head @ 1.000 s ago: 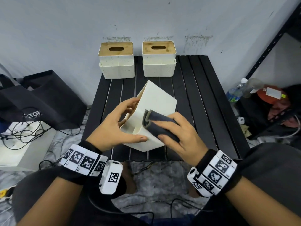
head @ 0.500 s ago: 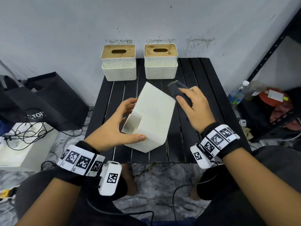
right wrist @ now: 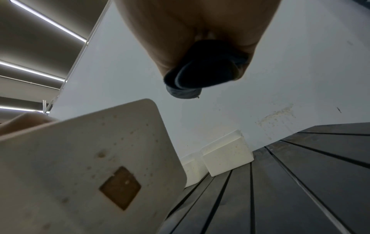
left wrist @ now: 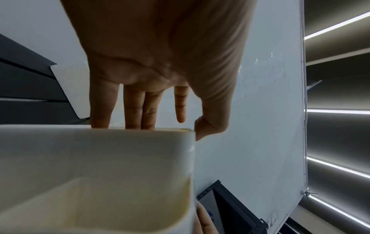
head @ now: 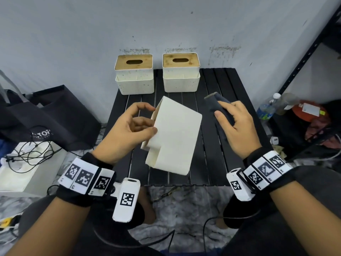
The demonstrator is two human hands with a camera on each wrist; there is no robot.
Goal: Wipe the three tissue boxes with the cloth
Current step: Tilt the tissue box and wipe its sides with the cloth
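Holding the cream plastic tissue box (head: 175, 137) tilted above the black slatted surface (head: 217, 159), we grip its near-left edge with our left hand (head: 129, 133), thumb and fingers curled round the rim, so that a broad face turns up toward the cloth; our right hand (head: 238, 130) clasps the folded dark grey cloth (head: 217, 106) just to the right of that box, clear of it, likely between strokes; the right wrist view shows brown specks on another face, so more wiping seems needed; behind the held box, against the wall, stand the two other cream boxes with wooden slotted lids (head: 134, 74), apparently awaiting their turn.
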